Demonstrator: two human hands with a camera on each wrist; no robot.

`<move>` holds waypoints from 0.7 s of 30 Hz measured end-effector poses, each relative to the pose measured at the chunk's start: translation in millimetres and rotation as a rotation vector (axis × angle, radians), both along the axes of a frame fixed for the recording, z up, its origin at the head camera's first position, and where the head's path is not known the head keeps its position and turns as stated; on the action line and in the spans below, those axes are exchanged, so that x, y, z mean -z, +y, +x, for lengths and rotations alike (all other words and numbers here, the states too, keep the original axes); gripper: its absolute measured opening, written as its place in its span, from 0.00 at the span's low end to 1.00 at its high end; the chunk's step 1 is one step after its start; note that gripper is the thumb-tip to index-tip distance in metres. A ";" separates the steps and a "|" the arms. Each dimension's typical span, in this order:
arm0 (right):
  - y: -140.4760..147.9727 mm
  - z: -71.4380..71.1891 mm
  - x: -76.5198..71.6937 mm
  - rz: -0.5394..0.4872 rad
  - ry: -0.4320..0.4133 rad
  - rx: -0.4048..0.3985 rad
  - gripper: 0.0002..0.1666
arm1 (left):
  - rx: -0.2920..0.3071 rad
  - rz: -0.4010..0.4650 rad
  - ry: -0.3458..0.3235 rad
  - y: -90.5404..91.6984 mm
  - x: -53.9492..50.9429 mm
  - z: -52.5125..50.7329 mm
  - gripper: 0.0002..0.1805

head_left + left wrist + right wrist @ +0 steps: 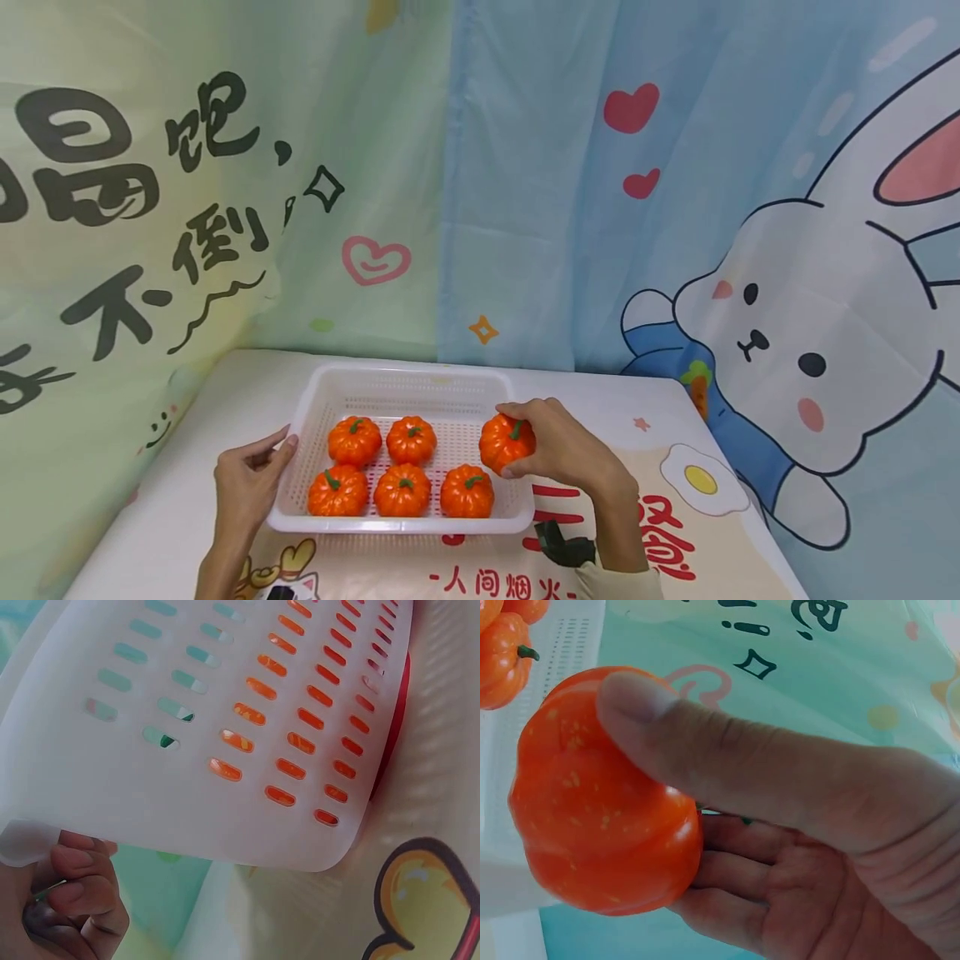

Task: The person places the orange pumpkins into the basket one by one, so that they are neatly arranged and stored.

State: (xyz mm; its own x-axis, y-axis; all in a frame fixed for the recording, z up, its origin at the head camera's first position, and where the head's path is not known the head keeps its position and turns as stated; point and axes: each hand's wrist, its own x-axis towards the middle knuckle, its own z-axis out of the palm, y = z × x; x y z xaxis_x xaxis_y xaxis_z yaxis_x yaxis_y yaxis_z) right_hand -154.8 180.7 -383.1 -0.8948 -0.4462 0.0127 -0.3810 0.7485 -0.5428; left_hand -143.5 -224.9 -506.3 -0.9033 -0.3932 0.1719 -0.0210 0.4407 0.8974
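A white plastic basket (405, 525) with slotted walls stands on the table. Inside it, several small orange toy pumpkins (402, 491) with green stems sit in two rows. My right hand (562, 442) grips another pumpkin (501, 444) at the basket's right side, thumb on one side and fingers on the other. The right wrist view shows this pumpkin (604, 825) large, held at the basket's edge. At the left side, my left hand (251, 483) pinches the basket's rim; in the left wrist view its fingers (86, 892) are curled at the rim.
The table (615, 417) wears a printed cover with red lettering and a fried-egg picture (703, 479). Behind it hangs a curtain (517, 208) with a rabbit, hearts and dark writing. A dark strap (564, 546) circles my right wrist.
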 end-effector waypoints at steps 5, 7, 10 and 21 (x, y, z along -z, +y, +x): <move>-5.4 -10.0 5.4 -0.024 -0.022 -0.028 0.43 | 0.003 -0.004 -0.001 0.7 -0.4 -0.3 0.19; -7.3 -14.2 7.0 -0.023 -0.025 -0.036 0.43 | 0.004 -0.005 -0.002 0.9 -0.7 -0.5 0.19; -9.9 -21.0 9.0 -0.014 -0.019 -0.047 0.43 | 0.005 -0.008 -0.007 0.7 -1.3 -0.6 0.19; -21.1 -42.4 17.9 0.036 -0.027 -0.067 0.43 | 0.001 -0.005 -0.004 -0.8 0.9 -0.1 0.19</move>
State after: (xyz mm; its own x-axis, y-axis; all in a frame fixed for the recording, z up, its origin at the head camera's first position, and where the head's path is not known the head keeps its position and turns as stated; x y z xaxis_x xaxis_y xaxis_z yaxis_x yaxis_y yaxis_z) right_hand -197.2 159.5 -401.0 -0.8630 -0.5045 -0.0281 -0.4163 0.7414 -0.5263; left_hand -143.6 -225.7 -507.2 -0.9043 -0.3916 0.1702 -0.0245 0.4455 0.8949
